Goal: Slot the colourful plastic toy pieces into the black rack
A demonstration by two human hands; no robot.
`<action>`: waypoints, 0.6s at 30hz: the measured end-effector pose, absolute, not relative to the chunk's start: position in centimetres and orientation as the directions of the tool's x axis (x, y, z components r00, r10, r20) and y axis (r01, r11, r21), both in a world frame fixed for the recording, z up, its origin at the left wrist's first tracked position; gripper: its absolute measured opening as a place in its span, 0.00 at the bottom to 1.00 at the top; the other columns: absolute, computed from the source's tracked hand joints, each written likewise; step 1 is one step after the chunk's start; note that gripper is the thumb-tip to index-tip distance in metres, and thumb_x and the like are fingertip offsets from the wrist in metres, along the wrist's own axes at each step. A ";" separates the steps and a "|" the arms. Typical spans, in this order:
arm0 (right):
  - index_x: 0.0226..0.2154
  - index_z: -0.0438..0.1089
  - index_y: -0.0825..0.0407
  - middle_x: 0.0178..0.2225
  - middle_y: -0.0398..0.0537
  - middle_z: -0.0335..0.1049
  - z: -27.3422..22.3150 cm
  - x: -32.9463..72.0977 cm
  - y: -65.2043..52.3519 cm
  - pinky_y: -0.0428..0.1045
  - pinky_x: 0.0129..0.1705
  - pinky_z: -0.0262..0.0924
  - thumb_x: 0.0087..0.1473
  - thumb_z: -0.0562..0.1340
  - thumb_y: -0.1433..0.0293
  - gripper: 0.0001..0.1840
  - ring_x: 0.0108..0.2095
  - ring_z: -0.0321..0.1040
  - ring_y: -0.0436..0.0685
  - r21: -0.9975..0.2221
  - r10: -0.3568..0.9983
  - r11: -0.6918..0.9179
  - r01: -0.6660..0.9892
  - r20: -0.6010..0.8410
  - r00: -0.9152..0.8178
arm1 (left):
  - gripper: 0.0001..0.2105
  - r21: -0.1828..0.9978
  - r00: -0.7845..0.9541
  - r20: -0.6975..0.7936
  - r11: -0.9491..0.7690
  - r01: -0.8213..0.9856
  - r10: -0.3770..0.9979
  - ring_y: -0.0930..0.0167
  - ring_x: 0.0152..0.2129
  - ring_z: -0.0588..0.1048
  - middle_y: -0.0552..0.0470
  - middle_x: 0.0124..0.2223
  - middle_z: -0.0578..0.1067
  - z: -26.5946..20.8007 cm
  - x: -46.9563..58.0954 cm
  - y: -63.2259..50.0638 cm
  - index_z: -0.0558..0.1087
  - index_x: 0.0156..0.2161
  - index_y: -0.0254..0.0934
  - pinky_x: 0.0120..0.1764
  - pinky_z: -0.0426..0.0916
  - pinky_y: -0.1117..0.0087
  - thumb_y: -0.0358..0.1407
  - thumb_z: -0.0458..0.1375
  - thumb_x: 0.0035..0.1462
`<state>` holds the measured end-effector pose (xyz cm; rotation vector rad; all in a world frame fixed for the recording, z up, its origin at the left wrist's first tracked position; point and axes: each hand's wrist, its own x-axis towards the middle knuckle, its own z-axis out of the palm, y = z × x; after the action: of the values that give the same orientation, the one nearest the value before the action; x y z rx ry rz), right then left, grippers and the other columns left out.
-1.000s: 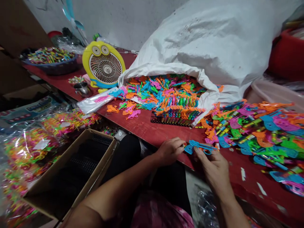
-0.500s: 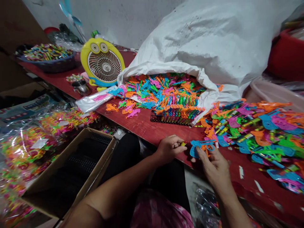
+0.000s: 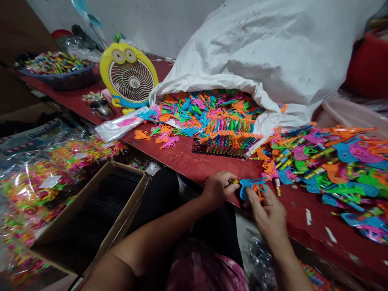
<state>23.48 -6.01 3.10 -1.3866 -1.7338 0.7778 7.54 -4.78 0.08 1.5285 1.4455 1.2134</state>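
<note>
Your left hand (image 3: 220, 188) has unobstructed passage over the red tabletop (image 3: 188, 159) on the near side of the black rack (image 3: 216, 152), but the white sack (image 3: 257, 48) blocks you behind it, loose pieces (image 3: 166, 135) obstruct its left, and a toy heap (image 3: 327, 169) its right.

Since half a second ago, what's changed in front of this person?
The right hand has moved the blue toy gun leftward, nearly closing the gap to the small yellow piece in the left hand; whether they touch is unclear. Nothing was visibly picked up or let go. The black rack, white sack and yellow fan stay in place, though the camera's view shifts slightly.
</note>
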 end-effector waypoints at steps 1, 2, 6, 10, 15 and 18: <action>0.35 0.69 0.50 0.22 0.41 0.67 3.2 23.4 -6.0 0.44 0.18 0.56 0.57 0.61 0.55 0.15 0.20 0.64 0.50 -0.831 0.973 0.230 0.507 0.196 -0.120 | 0.04 0.931 -0.057 0.164 -0.135 0.338 0.985 0.75 0.26 0.69 0.56 0.30 0.74 0.0 7.5 -4.8 0.77 0.36 0.36 0.32 0.61 0.75 0.32 0.65 0.53; 0.34 0.69 0.50 0.21 0.41 0.66 3.2 23.4 -6.0 0.44 0.18 0.55 0.57 0.61 0.55 0.15 0.19 0.63 0.50 -0.826 0.971 0.239 0.511 0.201 -0.129 | 0.04 0.929 -0.056 0.165 -0.136 0.344 0.985 0.74 0.26 0.69 0.55 0.30 0.75 0.0 7.5 -4.8 0.77 0.36 0.36 0.33 0.62 0.75 0.32 0.64 0.53; 0.34 0.67 0.49 0.21 0.40 0.64 3.1 23.7 -5.9 0.44 0.19 0.54 0.59 0.59 0.57 0.12 0.19 0.61 0.49 -0.792 0.957 0.288 0.538 0.223 -0.185 | 0.04 0.911 -0.041 0.178 -0.149 0.385 0.983 0.73 0.27 0.70 0.55 0.31 0.75 0.0 7.5 -4.8 0.77 0.37 0.36 0.33 0.63 0.74 0.33 0.64 0.55; 0.34 0.66 0.48 0.24 0.40 0.64 2.8 24.1 -5.8 0.44 0.22 0.55 0.60 0.57 0.59 0.10 0.21 0.61 0.50 -0.769 0.945 0.319 0.554 0.214 -0.248 | 0.05 0.880 0.000 0.183 -0.164 0.447 0.983 0.72 0.30 0.72 0.53 0.33 0.76 0.2 7.4 -4.9 0.77 0.38 0.37 0.36 0.64 0.73 0.34 0.61 0.57; 0.35 0.65 0.48 0.25 0.41 0.65 3.4 23.7 -5.5 0.45 0.24 0.55 0.61 0.56 0.59 0.11 0.23 0.60 0.50 -0.727 0.935 0.350 0.590 0.231 -0.269 | 0.06 0.794 0.101 0.192 -0.215 0.569 0.976 0.69 0.35 0.74 0.51 0.36 0.76 0.3 7.4 -5.0 0.76 0.40 0.37 0.40 0.66 0.71 0.35 0.56 0.62; 0.33 0.64 0.49 0.24 0.40 0.64 3.9 23.3 -5.2 0.46 0.27 0.55 0.61 0.55 0.59 0.11 0.24 0.60 0.50 -0.698 0.920 0.388 0.602 0.257 -0.295 | 0.08 0.744 0.131 0.209 -0.244 0.622 0.969 0.67 0.37 0.74 0.49 0.38 0.77 0.1 7.5 -5.1 0.75 0.41 0.36 0.42 0.66 0.69 0.34 0.54 0.63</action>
<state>23.33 -5.17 3.88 -1.3008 -2.0102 0.6398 7.47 -5.06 0.14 1.9287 1.5269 0.9420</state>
